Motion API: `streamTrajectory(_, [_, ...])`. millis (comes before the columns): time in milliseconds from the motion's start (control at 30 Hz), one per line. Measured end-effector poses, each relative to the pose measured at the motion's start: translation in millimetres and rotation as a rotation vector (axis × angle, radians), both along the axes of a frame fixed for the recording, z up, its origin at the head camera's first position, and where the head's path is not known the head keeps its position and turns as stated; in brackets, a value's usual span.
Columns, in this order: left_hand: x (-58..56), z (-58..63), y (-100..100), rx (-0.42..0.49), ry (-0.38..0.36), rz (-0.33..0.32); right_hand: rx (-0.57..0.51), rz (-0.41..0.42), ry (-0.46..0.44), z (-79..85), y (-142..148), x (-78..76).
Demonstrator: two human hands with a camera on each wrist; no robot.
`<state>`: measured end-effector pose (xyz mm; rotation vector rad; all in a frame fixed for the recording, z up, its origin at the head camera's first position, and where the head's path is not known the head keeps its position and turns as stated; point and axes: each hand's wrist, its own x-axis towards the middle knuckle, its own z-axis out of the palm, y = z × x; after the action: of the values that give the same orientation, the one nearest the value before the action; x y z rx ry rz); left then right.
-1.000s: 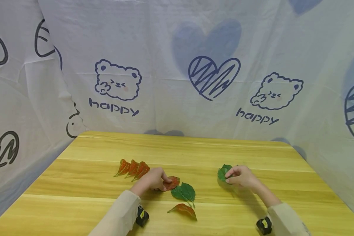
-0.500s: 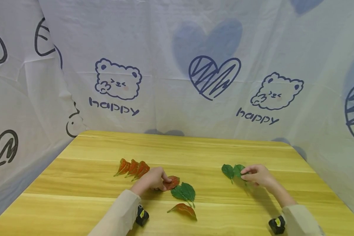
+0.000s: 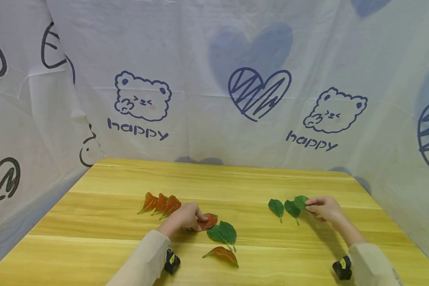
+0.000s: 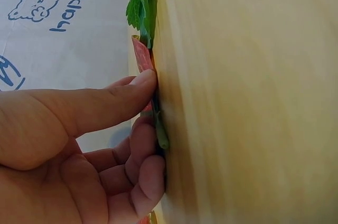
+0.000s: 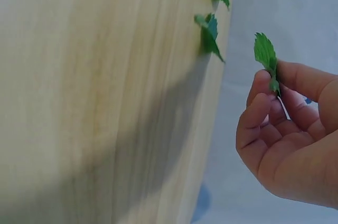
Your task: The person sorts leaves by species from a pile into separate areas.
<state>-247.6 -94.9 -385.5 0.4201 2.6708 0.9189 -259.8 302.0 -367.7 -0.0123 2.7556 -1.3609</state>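
Note:
With thumb and fingers, my left hand [image 3: 186,217] pinches a red leaf [image 3: 209,221] low over the tabletop; in the left wrist view its stem end [image 4: 161,134] pokes out below the thumb. Two overlapping green leaves [image 3: 222,233] lie right beside that leaf. Over on the right, my right hand [image 3: 325,208] pinches a green leaf [image 3: 301,202] between thumb and fingertips. The right wrist view shows this green leaf [image 5: 265,55] held up, apart from the wood. Two more green leaves, one at the left [image 3: 276,208] and one nearer the hand [image 3: 292,209], lie on the table.
Several red leaves [image 3: 161,204] lie in an overlapping row at the left. A curled red leaf [image 3: 221,254] lies toward the front of the wooden table [image 3: 121,246]. A printed white cloth [image 3: 200,119] hangs behind the table and at its sides.
My right hand has moved to the right, leaving first one green leaf and then a second on the table, and now holds another. The left hand has stayed in place.

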Motion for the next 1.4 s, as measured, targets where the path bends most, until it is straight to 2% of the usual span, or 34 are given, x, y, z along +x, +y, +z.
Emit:
streamTrajectory(233, [0.3, 0.2, 0, -0.002, 0.001, 0.010, -0.001, -0.072, -0.015, -3.5, 9, -6.3])
streamTrajectory(600, [0.6, 0.9, 0, -0.004, 0.008, 0.000, -0.039, -0.041, -0.135, -16.7, 18, -12.6])
streamTrajectory(967, [1.0, 1.5, 0, 0.015, -0.006, 0.005, 0.000, -0.029, -0.172, -16.5, 12, -10.5])
streamTrajectory(1167, [1.6, 2.4, 0, 0.010, -0.013, 0.011, 0.077, -0.047, -0.144, -14.5, 11, -7.5])
streamTrajectory(1400, [1.8, 3.1, 1, -0.001, -0.014, 0.012, 0.237, -0.019, -0.025, -6.6, 4, -1.2])
